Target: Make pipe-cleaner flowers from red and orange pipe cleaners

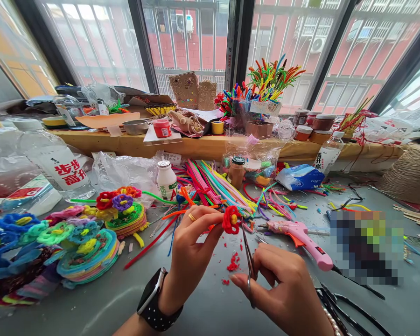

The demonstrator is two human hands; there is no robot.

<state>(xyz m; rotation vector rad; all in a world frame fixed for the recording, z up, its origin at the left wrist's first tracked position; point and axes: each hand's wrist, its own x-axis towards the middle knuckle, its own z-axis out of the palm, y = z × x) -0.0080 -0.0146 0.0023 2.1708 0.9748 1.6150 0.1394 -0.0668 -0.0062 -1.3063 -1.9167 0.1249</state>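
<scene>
Red flower (231,219): in the head view it is at the centre of the frame, lifted off the counter (203,308), probably so the blades can get round its edge.
Left hand (194,245): my thumb and fingertips are pinched narrow on the flower's left side; holding it there seems to leave the right side bare and my skin out of the blades' way.
Right hand (285,275): lower right of centre, closed round the handles of the scissors (248,254), thumb at the lower loop.
Scissors' tips: pointing up, just beside the flower's right edge; whether they touch it I cannot tell. Held this steep, they likely let me see the petals.
Red scraps (234,262): on the counter right below the flower, where I would expect trimmings to land.
Glue gun (301,235): right of centre, lying with its nozzle toward the middle, presumably within easy reach of my right hand.
Pipe cleaners (227,184): heaped mid-frame beyond my hands, fanned out, I suppose so each colour is easy to pick.
Flower clusters (84,238): along the left of the frame, well apart from the scissors, perhaps to spare their loops a snag.
</scene>
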